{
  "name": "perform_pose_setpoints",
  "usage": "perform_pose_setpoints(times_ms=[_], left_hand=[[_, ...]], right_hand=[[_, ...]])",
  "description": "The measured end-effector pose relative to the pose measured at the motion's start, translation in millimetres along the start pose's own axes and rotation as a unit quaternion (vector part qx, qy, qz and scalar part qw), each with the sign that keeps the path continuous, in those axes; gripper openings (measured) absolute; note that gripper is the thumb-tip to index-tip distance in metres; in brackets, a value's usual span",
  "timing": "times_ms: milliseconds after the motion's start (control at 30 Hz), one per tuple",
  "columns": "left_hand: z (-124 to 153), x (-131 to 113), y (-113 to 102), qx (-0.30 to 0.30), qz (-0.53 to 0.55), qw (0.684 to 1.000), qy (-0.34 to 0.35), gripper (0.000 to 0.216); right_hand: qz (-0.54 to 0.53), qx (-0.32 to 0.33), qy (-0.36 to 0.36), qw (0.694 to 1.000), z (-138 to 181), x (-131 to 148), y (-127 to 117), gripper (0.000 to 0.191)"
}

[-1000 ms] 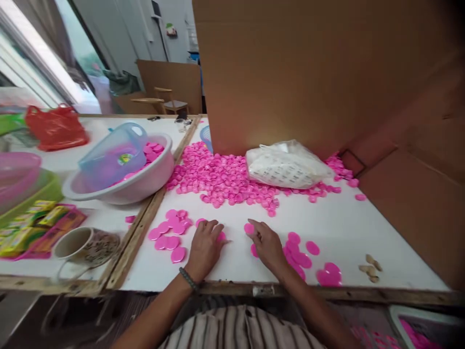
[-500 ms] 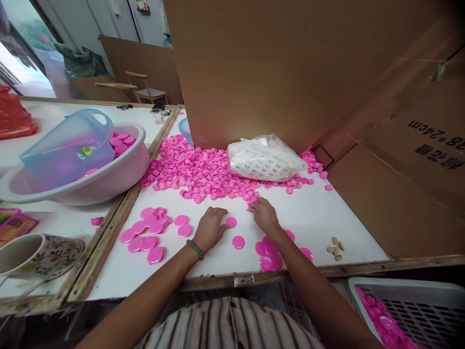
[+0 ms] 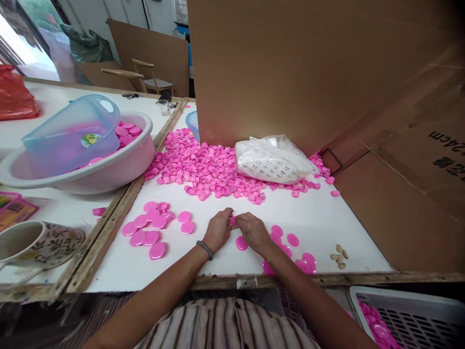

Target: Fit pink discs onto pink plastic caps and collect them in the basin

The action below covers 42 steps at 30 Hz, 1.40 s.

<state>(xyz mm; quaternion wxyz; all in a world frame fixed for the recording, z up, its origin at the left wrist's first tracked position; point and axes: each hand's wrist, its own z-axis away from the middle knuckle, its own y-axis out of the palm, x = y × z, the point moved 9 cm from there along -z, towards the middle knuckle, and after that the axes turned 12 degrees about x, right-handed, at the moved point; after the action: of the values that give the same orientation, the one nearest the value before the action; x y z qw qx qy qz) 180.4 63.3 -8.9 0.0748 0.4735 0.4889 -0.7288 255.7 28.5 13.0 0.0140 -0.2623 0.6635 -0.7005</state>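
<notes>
Over the middle of the white table my left hand (image 3: 219, 229), with a beaded bracelet on its wrist, meets my right hand (image 3: 253, 232). Both are closed, fingertips pinching a small pink plastic cap (image 3: 233, 220) between them; most of it is hidden, so I cannot tell if a disc is with it. One flat pink disc (image 3: 241, 243) lies just below my right fingers. More pink discs (image 3: 306, 262) lie beside and under my right forearm. To the left are a pair of discs (image 3: 187, 227) and a group of discs (image 3: 151, 237) with a few caps among them.
Behind my hands spreads a big heap of pink caps (image 3: 207, 167) with a plastic bag (image 3: 274, 160) on it. Cardboard walls (image 3: 261, 72) stand behind and right. Left are a basin (image 3: 141, 160) and a mug (image 3: 43, 247); a crate (image 3: 410, 295) sits low right.
My right hand has come back from the heap's front edge to my left hand. Both have closed on a cap. The disc by my left thumb is no longer visible. The view has shifted slightly.
</notes>
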Motion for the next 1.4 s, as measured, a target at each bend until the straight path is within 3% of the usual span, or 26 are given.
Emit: perform_pose_setpoints(times_ms=[167,300,367,467,567,800,900,1033,1133,1233,1400], left_hand=[[-1.3,4.5,0.9,-0.008,0.027,1.000,0.009,0.034],[0.0,5.3,-4.3,0.002,0.076,0.997,0.015,0.040],[3.7,4.3,-10.6,0.008,0.084,0.996,0.022,0.038],[12.4,7.1,-19.1,0.026,0.102,0.994,0.010,0.020],[21.8,15.3,-24.9,0.036,0.119,0.992,-0.035,0.016],[31.2,20.5,-28.5,0.022,0.127,0.988,-0.089,0.016],[30.7,25.8,-23.8,0.029,0.132,0.986,-0.097,0.019],[29.8,43.2,-14.0,0.036,0.202,0.968,-0.147,0.025],[28.4,50.7,-8.3,0.038,0.277,0.943,-0.181,0.034],[26.2,54.5,-5.8,0.043,0.317,0.924,-0.209,0.042],[23.6,63.8,0.3,0.078,0.328,0.906,-0.258,0.039]], right_hand=[[0.011,-0.006,0.025,1.000,1.0,-3.7,5.1,0.027],[-0.116,-0.036,0.082,0.989,1.8,-17.4,-2.2,0.021],[-0.246,-0.037,0.131,0.960,3.3,-27.6,-0.7,0.020],[-0.437,-0.006,0.188,0.880,5.2,-29.8,14.5,0.026],[-0.540,0.013,0.205,0.816,4.2,-18.9,27.3,0.031],[-0.597,0.042,0.225,0.769,-0.7,-10.1,47.3,0.021],[-0.560,0.050,0.216,0.799,1.0,-10.1,42.8,0.016],[-0.375,0.004,0.131,0.918,2.7,-1.5,10.8,0.020],[-0.232,0.019,0.051,0.971,0.2,14.8,3.9,0.024],[-0.137,0.052,0.032,0.989,-6.8,20.5,9.8,0.017],[-0.047,0.133,0.027,0.990,-24.5,24.0,13.0,0.011]])
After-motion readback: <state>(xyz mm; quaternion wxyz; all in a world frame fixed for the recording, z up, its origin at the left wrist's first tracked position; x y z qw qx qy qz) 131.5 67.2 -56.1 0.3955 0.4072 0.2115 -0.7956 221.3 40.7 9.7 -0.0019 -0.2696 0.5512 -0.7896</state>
